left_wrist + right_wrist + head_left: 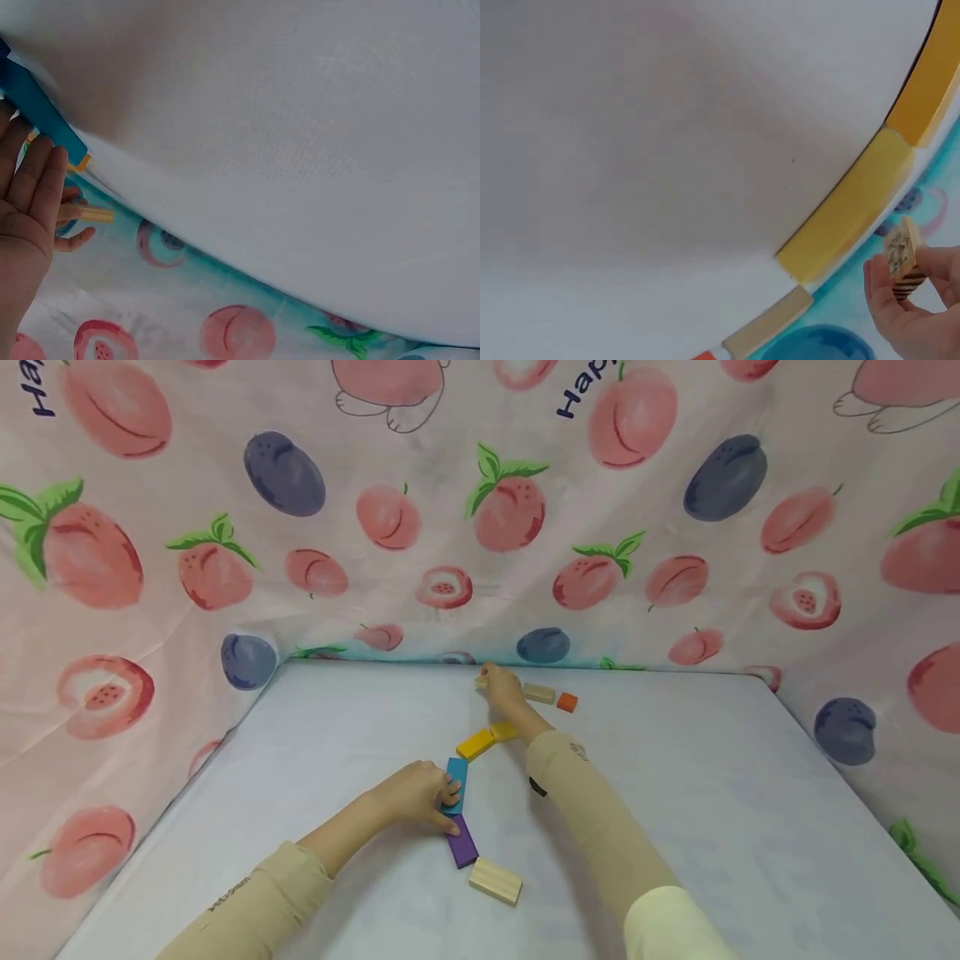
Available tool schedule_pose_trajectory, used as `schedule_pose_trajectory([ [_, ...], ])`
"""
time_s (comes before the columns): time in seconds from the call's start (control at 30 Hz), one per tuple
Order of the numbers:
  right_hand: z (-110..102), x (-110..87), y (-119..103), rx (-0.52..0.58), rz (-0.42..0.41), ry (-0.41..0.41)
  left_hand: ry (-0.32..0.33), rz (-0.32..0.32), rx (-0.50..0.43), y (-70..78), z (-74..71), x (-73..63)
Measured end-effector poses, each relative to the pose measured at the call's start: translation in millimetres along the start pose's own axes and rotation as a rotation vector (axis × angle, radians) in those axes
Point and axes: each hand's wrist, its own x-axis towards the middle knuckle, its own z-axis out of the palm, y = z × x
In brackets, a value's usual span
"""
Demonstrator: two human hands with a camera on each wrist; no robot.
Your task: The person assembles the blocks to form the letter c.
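Observation:
My left hand (pixel 416 793) reaches in low over a blue block (pixel 457 770), its fingertips against it and its thumb at a purple block (pixel 462 845). In the left wrist view the fingers (pixel 46 180) look fairly straight alongside the blue block (pixel 41 105). Far back, at the table's rear edge, my right hand (pixel 501 687) pinches a small light wooden block (pixel 481 682) between thumb and fingers. The right wrist view shows that block (pixel 902 255) with a dark pattern on its face and stripes along one side. Two yellow blocks (pixel 476 745) continue the line beyond the blue one.
A plain wooden block (pixel 496 882) lies at the near end of the line. Farther back, right of my right hand, sit another wooden block (pixel 539 693) and a small orange block (pixel 567 702). A fruit-print cloth (pixel 442 527) rises behind the white table (pixel 712 793).

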Motion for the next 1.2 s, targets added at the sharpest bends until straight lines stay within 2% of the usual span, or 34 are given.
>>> schedule_pose_trajectory([
  [0.03, 5, 7.1, 9, 0.004, -0.036, 0.013, 0.004, 0.004, 0.0, 0.0, 0.1, 0.1],
  [0.13, 2, 5.0, 14, -0.016, -0.054, -0.025, 0.009, 0.006, -0.006, 0.2, -0.3, 1.2],
  [0.23, -5, -6.6, 12, -0.033, -0.097, -0.045, 0.008, -0.012, -0.01, 0.7, -1.0, 2.0],
  [0.27, -13, -17.7, 4, -0.043, -0.085, -0.068, 0.005, -0.023, -0.008, 0.9, -1.2, 2.3],
  [0.5, -19, -43.4, 2, -0.092, -0.134, -0.036, -0.01, -0.052, -0.011, 3.3, -1.9, 3.4],
  [0.73, -26, -57.4, 9, -0.041, -0.12, -0.042, -0.022, -0.037, -0.019, 4.4, -2.9, 5.2],
  [1.03, -37, -74.8, 12, -0.048, -0.193, -0.021, -0.051, -0.052, -0.011, 6.8, -10.5, 6.0],
  [1.2, -38, -85.9, 16, -0.049, -0.243, -0.024, -0.065, -0.076, -0.023, 8.5, -9.8, 5.4],
])
